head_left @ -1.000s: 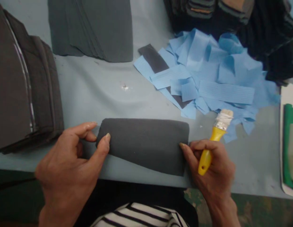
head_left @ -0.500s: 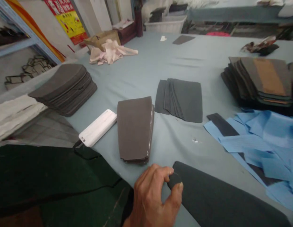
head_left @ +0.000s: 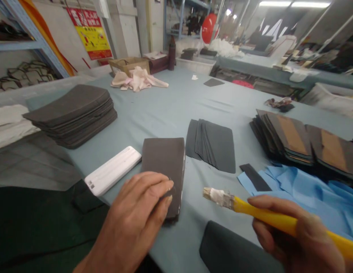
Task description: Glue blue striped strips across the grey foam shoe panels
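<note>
While the right hand (head_left: 296, 235) closes firmly around a yellow-handled flat paintbrush (head_left: 264, 213), its bristles held clear of the surface, the open left hand (head_left: 133, 216) presses on a stack of dark grey foam panels (head_left: 165, 170), apparently steadying it on the pale blue cloth-covered table (head_left: 170, 102).

the room is evenly lit and fairly bright, but the light is soft. white strip lights (head_left: 293, 4) glow from the far ceiling and burn out to plain white. the bench (head_left: 176, 98) has only faint, diffuse shadows, with the darkest one along the stack of dark cut pieces (head_left: 71, 113). the right hand (head_left: 296, 231) and brush (head_left: 264, 214) sit close to the lens and look a little soft. the far background is hazy, and wide-angle bending tilts the blue shelf (head_left: 37, 41) at the left edge.
</note>
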The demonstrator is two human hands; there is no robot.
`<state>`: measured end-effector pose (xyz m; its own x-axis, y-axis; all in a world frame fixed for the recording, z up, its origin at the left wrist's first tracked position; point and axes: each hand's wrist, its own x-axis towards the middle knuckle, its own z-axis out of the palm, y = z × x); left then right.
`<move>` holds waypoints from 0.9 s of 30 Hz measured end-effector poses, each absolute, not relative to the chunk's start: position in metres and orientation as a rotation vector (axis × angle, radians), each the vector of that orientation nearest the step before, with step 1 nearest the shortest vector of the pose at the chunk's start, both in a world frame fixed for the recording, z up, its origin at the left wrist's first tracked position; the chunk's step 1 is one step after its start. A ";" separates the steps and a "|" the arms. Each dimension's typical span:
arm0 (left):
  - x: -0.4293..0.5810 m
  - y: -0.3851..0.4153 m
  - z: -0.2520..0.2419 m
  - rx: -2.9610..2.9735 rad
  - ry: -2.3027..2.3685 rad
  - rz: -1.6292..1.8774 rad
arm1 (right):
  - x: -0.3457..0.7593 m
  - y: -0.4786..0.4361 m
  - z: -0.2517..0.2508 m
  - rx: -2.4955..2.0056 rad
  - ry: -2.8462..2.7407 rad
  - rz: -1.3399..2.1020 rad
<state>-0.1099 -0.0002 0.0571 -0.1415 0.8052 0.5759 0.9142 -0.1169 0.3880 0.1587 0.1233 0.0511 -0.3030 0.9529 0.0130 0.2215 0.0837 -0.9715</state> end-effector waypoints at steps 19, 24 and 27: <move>-0.143 0.034 0.036 -2.189 -1.907 -0.810 | 0.029 0.210 0.065 -0.987 -1.511 1.115; -0.145 0.033 0.037 -2.175 -1.929 -0.858 | 0.015 0.222 0.063 -0.965 -1.517 1.126; -0.145 0.033 0.036 -2.191 -1.944 -0.876 | 0.009 0.226 0.064 -0.940 -1.533 1.111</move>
